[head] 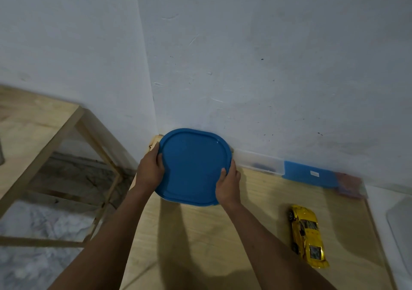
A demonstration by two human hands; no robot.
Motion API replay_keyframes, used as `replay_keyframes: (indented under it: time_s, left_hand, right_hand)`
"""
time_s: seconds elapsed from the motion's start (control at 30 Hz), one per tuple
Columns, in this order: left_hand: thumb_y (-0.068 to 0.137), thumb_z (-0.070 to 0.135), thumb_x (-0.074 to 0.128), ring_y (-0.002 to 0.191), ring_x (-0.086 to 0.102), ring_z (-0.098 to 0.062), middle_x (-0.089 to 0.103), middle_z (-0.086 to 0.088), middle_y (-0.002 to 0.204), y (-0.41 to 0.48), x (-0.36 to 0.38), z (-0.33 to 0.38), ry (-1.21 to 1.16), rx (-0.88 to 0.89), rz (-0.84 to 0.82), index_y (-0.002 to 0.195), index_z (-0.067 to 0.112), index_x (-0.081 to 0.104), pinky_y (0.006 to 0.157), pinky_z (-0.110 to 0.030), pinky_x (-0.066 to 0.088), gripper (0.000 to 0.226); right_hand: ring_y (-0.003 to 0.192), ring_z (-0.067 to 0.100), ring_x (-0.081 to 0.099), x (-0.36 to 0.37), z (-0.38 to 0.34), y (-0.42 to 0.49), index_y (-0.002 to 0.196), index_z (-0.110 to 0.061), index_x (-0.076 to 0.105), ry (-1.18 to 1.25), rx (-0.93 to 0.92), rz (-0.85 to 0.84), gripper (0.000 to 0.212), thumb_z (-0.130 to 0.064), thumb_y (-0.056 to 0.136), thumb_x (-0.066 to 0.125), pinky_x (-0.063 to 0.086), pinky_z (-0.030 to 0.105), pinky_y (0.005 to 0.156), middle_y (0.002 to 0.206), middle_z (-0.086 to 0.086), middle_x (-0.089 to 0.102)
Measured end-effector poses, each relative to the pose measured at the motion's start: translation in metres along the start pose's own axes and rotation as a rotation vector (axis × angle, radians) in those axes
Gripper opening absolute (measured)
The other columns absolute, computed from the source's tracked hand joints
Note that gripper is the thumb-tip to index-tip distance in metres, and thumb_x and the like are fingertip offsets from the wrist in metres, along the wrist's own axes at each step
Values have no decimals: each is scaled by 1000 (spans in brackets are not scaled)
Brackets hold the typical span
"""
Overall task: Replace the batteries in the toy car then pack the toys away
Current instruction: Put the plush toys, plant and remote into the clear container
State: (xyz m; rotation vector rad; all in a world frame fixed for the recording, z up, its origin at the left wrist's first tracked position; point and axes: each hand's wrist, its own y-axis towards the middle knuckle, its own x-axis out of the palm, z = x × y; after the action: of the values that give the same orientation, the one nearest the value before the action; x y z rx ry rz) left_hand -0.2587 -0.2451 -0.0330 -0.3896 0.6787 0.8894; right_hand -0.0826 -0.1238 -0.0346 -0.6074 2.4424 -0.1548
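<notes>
Left hand (149,169) and right hand (228,184) grip opposite edges of the blue lid (191,167) at frame centre, thumbs on top. Probably lifting or seating it, so keep it level with even pressure. Toy car (308,236) lies lower right on the bench (211,234), not yet packed.

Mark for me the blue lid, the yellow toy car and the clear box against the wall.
blue lid (192,167): head view, middle of its top face.
yellow toy car (310,234): head view, on its roof.
clear box (258,162): head view, its see-through front wall.
</notes>
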Motion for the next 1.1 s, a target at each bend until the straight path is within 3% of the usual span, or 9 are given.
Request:
replay_keyframes:
  time_s: [0.13, 0.23, 0.3, 0.37, 0.47, 0.6, 0.7, 0.87, 1.1]
  left_hand:
    - [103, 13, 37, 111, 56, -29, 59, -16, 127, 5, 2, -3, -8, -17, -35, 150, 13, 36, 92, -35, 43, 47]
    - [102, 11, 37, 112, 56, -31, 58, -16, 127, 7, 4, 0, -12, -26, -20, 146, 10, 40, 95, -40, 45, 45]
    - [102, 11, 36, 109, 57, -30, 58, -17, 125, 7, 6, 0, 16, -14, -7, 145, 9, 40, 91, -41, 47, 44]
    - [102, 14, 34, 107, 57, -30, 56, -16, 126, 7, 9, 0, 43, -17, -4, 146, 11, 38, 86, -41, 48, 44]
    - [103, 16, 34, 107, 57, -30, 53, -13, 132, 5, 10, 2, 64, -29, -13, 147, 15, 35, 81, -42, 48, 44]
    - [100, 17, 41, 98, 59, -28, 53, -13, 131, 7, 10, 1, 98, -17, -29, 146, 14, 33, 73, -39, 49, 47]
    - [99, 18, 41, 92, 57, -25, 50, -13, 133, 7, 12, -1, 94, 1, -33, 146, 14, 31, 69, -36, 46, 48]
    - [103, 26, 34, 110, 56, -30, 42, -13, 144, 9, 17, -6, 142, 75, -14, 153, 17, 22, 80, -41, 50, 52]
    - [101, 20, 35, 84, 58, -27, 58, -11, 113, 13, 15, -7, 120, 11, -19, 152, 24, 27, 70, -45, 51, 51]
  right_hand:
    - [96, 15, 45, -4, 7, 6, 156, -23, 7, -79, -42, -74, 53, -27, 106, 27, 42, 30, 83, 136, 13, 36]
    - [102, 22, 54, -3, 3, 6, 155, -20, 6, -323, -42, -27, 57, -22, 103, 31, 50, 38, 75, 144, 7, 33]
    - [124, 24, 45, -1, -1, 10, 154, -16, 7, -546, -132, 32, 65, -17, 97, 38, 50, 42, 86, 156, 4, 19]
    - [144, 22, 21, 0, -7, 17, 155, -15, 5, -677, -242, 9, 72, -12, 93, 42, 41, 45, 103, 161, 3, 6]
    - [150, 21, 2, -3, -16, 36, 155, -15, 0, -714, -270, -122, 77, -9, 92, 43, 28, 48, 115, 163, 0, -1]
    - [147, 22, 18, -3, -28, 54, 156, -17, 7, -634, -186, -138, 63, -30, 100, 34, 28, 45, 115, 163, -1, 9]
    - [141, 23, 30, 2, -24, 52, 155, -20, 13, -520, -203, -80, 56, -33, 103, 28, 35, 42, 111, 161, -1, 16]
    - [137, 23, 38, 7, -16, 52, 154, -19, 19, -440, -246, -4, 55, -36, 103, 30, 41, 39, 106, 159, -2, 22]
    - [122, 17, 52, 5, -11, 51, 152, -27, 26, -329, -200, 62, 47, -28, 105, 27, 42, 25, 79, 156, -7, 30]
